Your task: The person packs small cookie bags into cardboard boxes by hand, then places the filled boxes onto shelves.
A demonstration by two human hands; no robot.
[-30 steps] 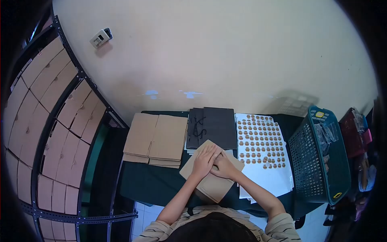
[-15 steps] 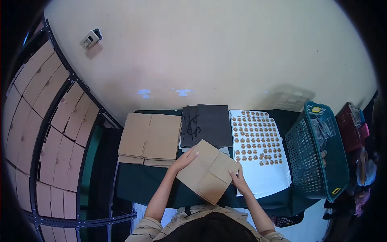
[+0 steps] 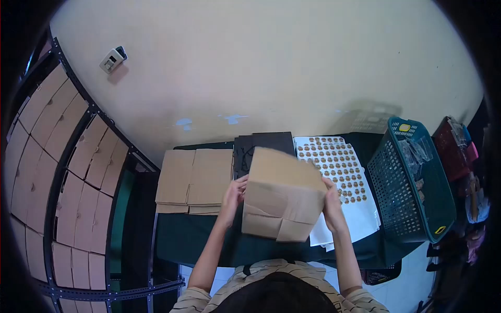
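A brown cardboard box (image 3: 284, 195), its folded flaps facing me, is held up over the front of the dark green table cloth (image 3: 198, 240). My left hand (image 3: 236, 194) grips its left edge, with the fingertips partly behind the cardboard. Against the right edge presses my right hand (image 3: 332, 201), its fingers partly hidden. Behind the box lie black folded pieces with black cords (image 3: 274, 141), partly covered by it. White sheets with rows of round brown stickers (image 3: 342, 167) lie to its right.
Flat cardboard stacks (image 3: 195, 177) sit on the table's left part. At the right stands a green basket (image 3: 396, 193) holding clear plastic bags, beside a dark red container (image 3: 451, 151). A black metal rack (image 3: 78, 141) with cartons stands at the left.
The cardboard, earlier lower and tilted like a diamond, is now raised and turned more upright, showing a larger face. Both hands have moved with it, and the right hand is higher.
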